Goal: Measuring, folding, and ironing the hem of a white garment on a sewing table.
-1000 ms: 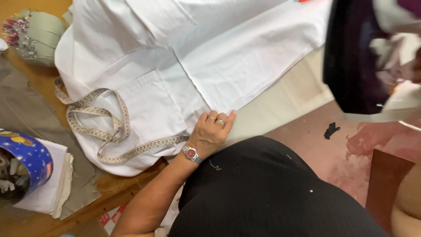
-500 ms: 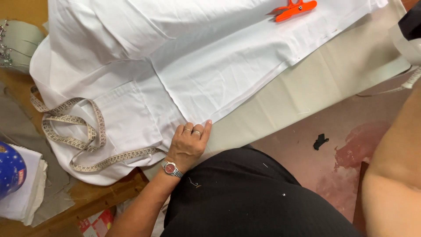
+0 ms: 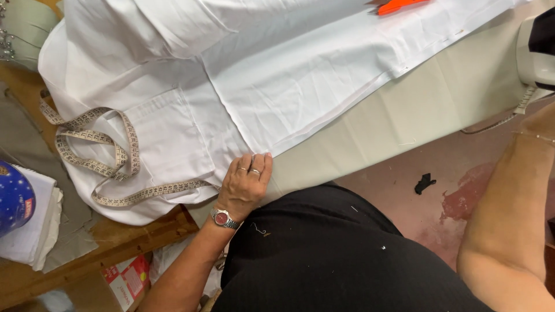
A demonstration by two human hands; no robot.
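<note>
— White garment (image 3: 277,86), where did it lie?

— It was spread across the pale ironing board (image 3: 439,92), with its patch pocket (image 3: 167,138) toward the left and its long straight edge running from the near middle up to the far right. The left part hung over onto the wooden table (image 3: 133,237).

— And your left hand (image 3: 245,185)?

— I had it flat on the cloth at the near corner of that edge, palm down, fingers stretched out and together, gripping nothing. I wore rings on two fingers and a wristwatch with a red face (image 3: 221,218).

— Your right hand?

— Only my right forearm (image 3: 509,219) showed, at the right side of the view. The hand itself was out of view, so I could not tell how it stood.

— What lay about?

— A cream measuring tape (image 3: 101,167) curled in loops on the cloth, over and beside the pocket, just left of my left hand. An orange tool (image 3: 399,6) rested on the garment at the far edge, well apart from me. A round blue tin (image 3: 14,196) sat on folded white cloth (image 3: 34,242) at the far left. An iron (image 3: 535,55) stood at the right edge, partly cut off.
</note>
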